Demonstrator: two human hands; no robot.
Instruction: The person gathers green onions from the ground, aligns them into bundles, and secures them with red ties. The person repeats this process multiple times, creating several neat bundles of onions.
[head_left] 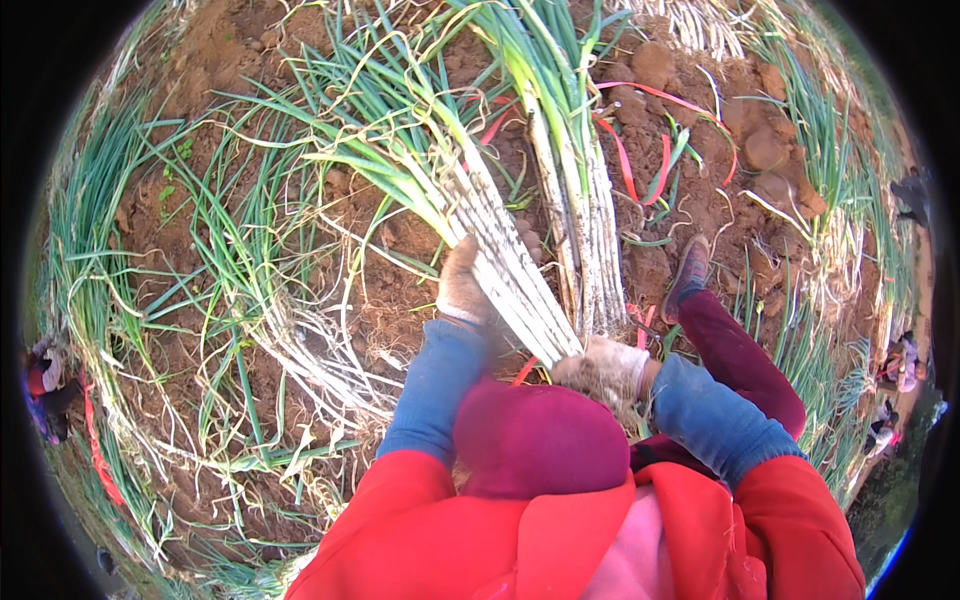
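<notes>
A bunch of green onions (508,262) lies slantwise in front of me, its white stalks toward me and its green leaves up to the far left. My left hand (462,282), in a soiled pale glove, closes round the left side of the stalks. At the root end my right hand (602,368), also gloved, is closed over the bottoms; roots and soil partly hide its fingers. Just right of this bunch, a second bunch of green onions (598,245) rests on the soil, its roots beside my right hand.
Pulled onions (310,350) lie scattered at the left, and more (840,240) at the right. Red ribbon strips (664,172) lie on the clods beyond; another ribbon (97,450) is far left. My shoe (690,268) stands right of the bunches. People (50,385) show at both edges.
</notes>
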